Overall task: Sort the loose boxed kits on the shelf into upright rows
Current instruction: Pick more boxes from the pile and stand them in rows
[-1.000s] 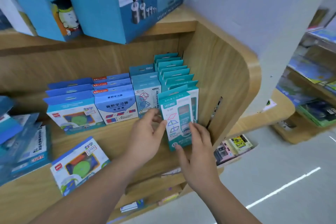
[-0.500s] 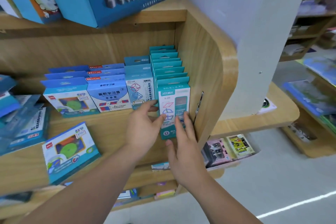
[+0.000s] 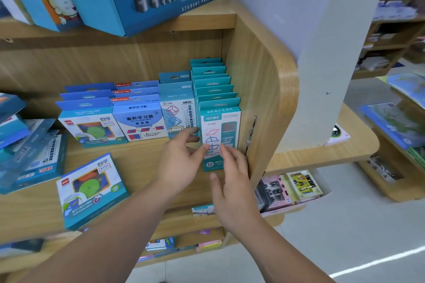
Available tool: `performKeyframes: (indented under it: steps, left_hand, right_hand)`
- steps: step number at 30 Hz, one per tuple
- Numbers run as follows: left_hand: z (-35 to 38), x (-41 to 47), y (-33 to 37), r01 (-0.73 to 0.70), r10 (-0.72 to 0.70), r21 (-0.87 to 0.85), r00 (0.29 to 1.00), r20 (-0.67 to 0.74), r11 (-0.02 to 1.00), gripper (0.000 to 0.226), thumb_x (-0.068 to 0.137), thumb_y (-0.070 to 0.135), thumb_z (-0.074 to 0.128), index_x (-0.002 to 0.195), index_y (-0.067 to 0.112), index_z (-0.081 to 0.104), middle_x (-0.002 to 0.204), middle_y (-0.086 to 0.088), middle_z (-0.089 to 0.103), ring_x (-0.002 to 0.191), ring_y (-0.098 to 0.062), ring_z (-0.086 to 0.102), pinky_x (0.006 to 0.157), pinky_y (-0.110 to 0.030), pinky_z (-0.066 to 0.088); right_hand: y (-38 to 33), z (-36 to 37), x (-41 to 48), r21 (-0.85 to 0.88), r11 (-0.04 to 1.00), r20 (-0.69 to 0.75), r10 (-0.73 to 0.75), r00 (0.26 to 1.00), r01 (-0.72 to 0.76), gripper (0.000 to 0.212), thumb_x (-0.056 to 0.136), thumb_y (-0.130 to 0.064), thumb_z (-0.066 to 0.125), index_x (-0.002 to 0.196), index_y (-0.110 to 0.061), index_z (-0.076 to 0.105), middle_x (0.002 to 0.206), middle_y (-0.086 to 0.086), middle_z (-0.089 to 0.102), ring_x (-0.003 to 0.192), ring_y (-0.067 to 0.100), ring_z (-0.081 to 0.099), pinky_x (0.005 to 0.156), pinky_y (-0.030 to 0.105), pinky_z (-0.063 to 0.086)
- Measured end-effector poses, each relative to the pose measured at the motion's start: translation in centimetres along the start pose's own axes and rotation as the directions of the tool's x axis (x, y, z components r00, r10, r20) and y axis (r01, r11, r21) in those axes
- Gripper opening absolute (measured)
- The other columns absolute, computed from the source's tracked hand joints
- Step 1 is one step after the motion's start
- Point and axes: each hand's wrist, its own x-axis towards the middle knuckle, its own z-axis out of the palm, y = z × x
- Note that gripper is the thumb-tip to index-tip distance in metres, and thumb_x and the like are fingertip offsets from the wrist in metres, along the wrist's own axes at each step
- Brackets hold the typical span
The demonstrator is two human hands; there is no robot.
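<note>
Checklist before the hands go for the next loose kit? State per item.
1. Front teal kit upright in its row, next to the side panel: ok.
2. Hands free: ok. Left hand and right hand are open, fingertips at the kit's face, gripping nothing.
3. Next loose kit located: ok. The green-disc kit lies flat, face up, near the front of the shelf.
4. Target row found: ok. A matching row stands upright further back.
5. All loose kits sorted: not ok. A pile of kits lies flat on the left.
6. Teal kit stays up once released: cannot tell.
</note>
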Motion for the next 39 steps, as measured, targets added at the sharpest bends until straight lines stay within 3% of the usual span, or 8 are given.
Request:
performKeyframes:
  steps: [7,12,17,19,23,27,30,39]
  left_hand:
    - [-2.8,-1.6,-0.3,0.026,-0.025,0.058,0.999,-0.023,0.998,0.044,0.088,0.026,0.073,0.129,0.029,0.058,0.111,0.009,0.064,0.074,-0.001,0.066,0.072,-0.019,0.052]
    - [-8.3,-4.0,-2.7,0.092,-0.058,0.217,0.986,-0.159,0.972,0.039,0.086,0.028,0.073,0.124,0.027,0.061,0.114,0.01,0.062,0.084,-0.01,0.063,0.078,-0.036,0.054]
    - [-15.4,-6.4,-6.9,0.308,-0.186,0.352,0.922,-0.34,0.884,0.036,0.085,0.028,0.075,0.118,0.019,0.064,0.094,0.011,0.059,0.09,-0.023,0.063,0.08,-0.036,0.049]
    - [-17.5,-7.1,-8.5,0.418,-0.289,0.373,0.889,-0.355,0.828,0.041,0.085,0.033,0.074,0.122,0.019,0.062,0.106,0.001,0.062,0.096,-0.03,0.064,0.081,-0.036,0.048]
    - [-20.2,-7.6,-11.4,0.5,-0.412,0.382,0.863,-0.292,0.778,0.049,0.084,0.042,0.072,0.125,0.018,0.058,0.118,-0.006,0.058,0.103,-0.031,0.062,0.082,-0.036,0.047]
    - [-21.8,-6.6,-12.9,0.459,-0.414,0.391,0.888,-0.198,0.798,0.023,0.083,0.046,0.07,0.094,0.027,0.063,0.086,0.007,0.065,0.08,-0.017,0.061,0.061,-0.026,0.04]
    - [-22.2,-6.0,-13.1,0.422,-0.396,0.328,0.906,-0.147,0.845,0.014,0.083,0.037,0.074,0.081,0.026,0.065,0.068,0.015,0.063,0.064,0.002,0.057,0.05,-0.011,0.035]
    - [-22.7,-4.6,-14.1,0.325,-0.328,0.203,0.944,-0.021,0.924,0.024,0.083,0.034,0.071,0.106,0.03,0.068,0.095,0.013,0.072,0.09,-0.01,0.065,0.074,-0.029,0.05]
  right_hand:
    - [-0.8,0.7,0.2,0.039,0.998,0.024,-0.053,0.998,0.052,0.05,0.099,-0.024,0.05,0.147,-0.029,0.038,0.143,-0.013,0.034,0.126,-0.003,0.038,0.107,0.023,0.037]
    - [-2.4,3.1,1.6,0.079,0.995,0.06,-0.072,0.996,0.067,0.036,0.096,-0.026,0.058,0.132,-0.027,0.055,0.126,-0.011,0.045,0.113,0.008,0.053,0.098,0.031,0.046]
    - [-4.4,8.2,2.9,0.084,0.996,0.277,-0.061,0.959,0.039,0.031,0.094,-0.033,0.062,0.125,-0.028,0.06,0.123,-0.01,0.05,0.109,0.008,0.055,0.099,0.033,0.046]
    - [-5.1,10.2,3.6,0.049,0.999,0.374,-0.017,0.927,-0.001,0.034,0.095,-0.036,0.061,0.128,-0.027,0.059,0.126,-0.008,0.05,0.112,0.009,0.055,0.102,0.033,0.045]
    - [-6.4,13.4,5.4,-0.031,0.997,0.447,0.078,0.891,-0.072,0.04,0.096,-0.038,0.061,0.132,-0.021,0.059,0.129,-0.002,0.052,0.104,0.014,0.06,0.099,0.03,0.047]
    - [-8.0,15.9,6.3,-0.091,0.992,0.489,0.123,0.864,-0.09,0.042,0.098,-0.038,0.058,0.135,-0.017,0.058,0.125,0.0,0.056,0.107,0.015,0.061,0.097,0.028,0.046]
    - [-9.0,17.4,6.5,-0.15,0.987,0.517,0.132,0.846,-0.062,0.027,0.099,-0.038,0.055,0.12,-0.025,0.066,0.102,-0.007,0.053,0.103,0.016,0.057,0.092,0.033,0.046]
    - [-9.4,18.7,6.1,-0.067,0.987,0.29,0.162,0.943,-0.149,0.024,0.09,-0.021,0.069,0.113,-0.025,0.07,0.102,-0.006,0.057,0.096,0.01,0.057,0.087,0.029,0.046]
